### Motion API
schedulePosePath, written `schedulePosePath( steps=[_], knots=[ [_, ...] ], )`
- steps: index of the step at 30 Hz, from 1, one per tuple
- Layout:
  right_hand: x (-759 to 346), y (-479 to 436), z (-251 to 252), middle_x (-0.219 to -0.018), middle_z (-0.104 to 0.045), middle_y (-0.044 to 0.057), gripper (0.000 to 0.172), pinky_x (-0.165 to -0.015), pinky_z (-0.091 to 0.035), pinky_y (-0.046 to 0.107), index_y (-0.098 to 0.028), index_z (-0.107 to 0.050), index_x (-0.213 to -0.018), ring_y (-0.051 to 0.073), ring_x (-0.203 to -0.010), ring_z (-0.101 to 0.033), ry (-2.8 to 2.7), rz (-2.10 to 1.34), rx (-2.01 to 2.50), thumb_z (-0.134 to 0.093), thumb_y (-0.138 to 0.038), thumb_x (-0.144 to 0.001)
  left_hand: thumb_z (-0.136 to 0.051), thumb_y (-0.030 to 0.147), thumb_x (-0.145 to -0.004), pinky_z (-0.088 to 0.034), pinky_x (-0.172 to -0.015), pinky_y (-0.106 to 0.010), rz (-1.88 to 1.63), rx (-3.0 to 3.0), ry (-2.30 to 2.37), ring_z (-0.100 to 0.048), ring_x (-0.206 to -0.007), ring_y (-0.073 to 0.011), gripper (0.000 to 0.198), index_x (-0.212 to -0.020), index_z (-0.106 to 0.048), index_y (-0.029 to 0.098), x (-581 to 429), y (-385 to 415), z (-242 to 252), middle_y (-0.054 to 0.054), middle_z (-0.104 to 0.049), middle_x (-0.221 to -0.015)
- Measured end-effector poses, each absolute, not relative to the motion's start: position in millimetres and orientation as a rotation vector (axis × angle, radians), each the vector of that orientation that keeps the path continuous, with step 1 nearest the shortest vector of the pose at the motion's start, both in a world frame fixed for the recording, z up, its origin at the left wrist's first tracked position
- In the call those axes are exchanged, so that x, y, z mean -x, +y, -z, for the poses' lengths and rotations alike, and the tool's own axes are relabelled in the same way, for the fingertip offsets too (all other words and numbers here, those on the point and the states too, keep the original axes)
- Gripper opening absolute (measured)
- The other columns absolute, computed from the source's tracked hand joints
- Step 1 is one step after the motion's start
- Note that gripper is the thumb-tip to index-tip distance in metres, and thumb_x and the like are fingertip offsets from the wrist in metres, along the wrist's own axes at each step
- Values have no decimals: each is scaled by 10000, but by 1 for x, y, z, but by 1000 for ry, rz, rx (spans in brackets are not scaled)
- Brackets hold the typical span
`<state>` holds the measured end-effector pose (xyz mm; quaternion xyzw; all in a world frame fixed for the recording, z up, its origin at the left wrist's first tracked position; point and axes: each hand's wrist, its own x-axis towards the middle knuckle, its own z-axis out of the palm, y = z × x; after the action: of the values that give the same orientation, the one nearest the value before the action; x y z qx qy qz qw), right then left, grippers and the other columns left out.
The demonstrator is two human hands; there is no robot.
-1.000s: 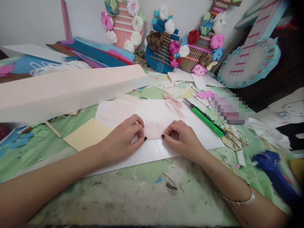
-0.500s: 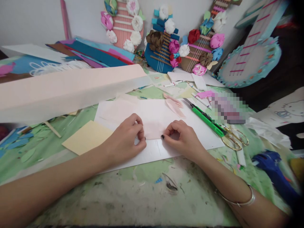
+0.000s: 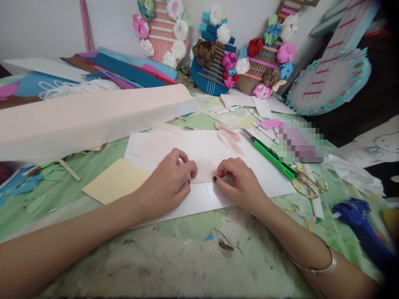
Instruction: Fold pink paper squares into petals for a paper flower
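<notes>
Head view is showing two bare hands working low over a white sheet (image 3: 264,180) that is lying on a stained green table cover (image 3: 162,261). Between them a thin, pale pink paper (image 3: 204,171) is lying flat near the middle of the sheet, its lower edge running from one thumb toward the other. The left hand (image 3: 166,182) is resting at the paper's left side, the index finger bending forward over it and the thumb sitting below, with a gap showing between the two; whether their tips are pinching the paper I cannot tell. The right hand (image 3: 241,182) is curling its fingers beside the right end, its dark-nailed thumb lying by the lower corner and its fingertips bunching close above (whether they are gripping an edge, I cannot tell either). A yellow paper (image 3: 114,182) is lying partly behind the left forearm. Small pink petal shapes (image 3: 230,142) are lying beyond the right hand, and a green cutter (image 3: 271,158) is slanting down to the right, its lower end reaching the gold-handled scissors (image 3: 303,173). Farther right, a blue glue gun (image 3: 355,216) is lying near the right forearm, which is wearing a bracelet (image 3: 333,259).
</notes>
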<state>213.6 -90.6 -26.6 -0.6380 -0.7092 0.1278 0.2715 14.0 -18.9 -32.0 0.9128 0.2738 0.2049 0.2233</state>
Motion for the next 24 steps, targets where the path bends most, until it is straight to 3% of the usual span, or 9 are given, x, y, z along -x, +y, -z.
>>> schedulePosePath(
  steps=[5, 10, 18, 24],
  knots=[
    [-211, -93, 28, -761, -531, 8, 126, -709, -350, 315, -179, -514, -729, 174, -783, -457, -1904, -288, 1715, -575, -69, -739, -449, 72, -792, -450, -737, -367, -656, -2598, 691, -442, -816, -177, 187, -843, -594, 179, -12, -19, 32, -70, -423, -1022],
    [-212, -96, 31, -875, -542, 54, 137, -763, -401, 331, -162, -605, -851, 188, -866, -472, -1955, -173, 1538, -569, -57, -771, -474, 70, -822, -436, -818, -434, -783, -2894, 513, -439, -930, -246, 163, -829, -626, 128, -9, -25, 27, -112, -538, -1013],
    [-215, -99, 35, -837, -624, 73, 171, -741, -436, 379, -155, -643, -901, 203, -836, -483, -2149, -10, 1310, -500, -79, -847, -475, 107, -855, -465, -770, -440, -604, -3265, 430, -541, -942, -286, 192, -944, -645, 119, -3, -37, 30, -114, -640, -902],
    [-214, -104, 25, -935, -623, 116, 194, -730, -427, 406, -141, -663, -927, 234, -895, -481, -2220, 11, 1366, -500, -87, -835, -426, 109, -888, -473, -757, -440, -522, -3326, 383, -554, -953, -298, 295, -1133, -587, 70, 0, -39, 29, -130, -639, -911]
  ],
)
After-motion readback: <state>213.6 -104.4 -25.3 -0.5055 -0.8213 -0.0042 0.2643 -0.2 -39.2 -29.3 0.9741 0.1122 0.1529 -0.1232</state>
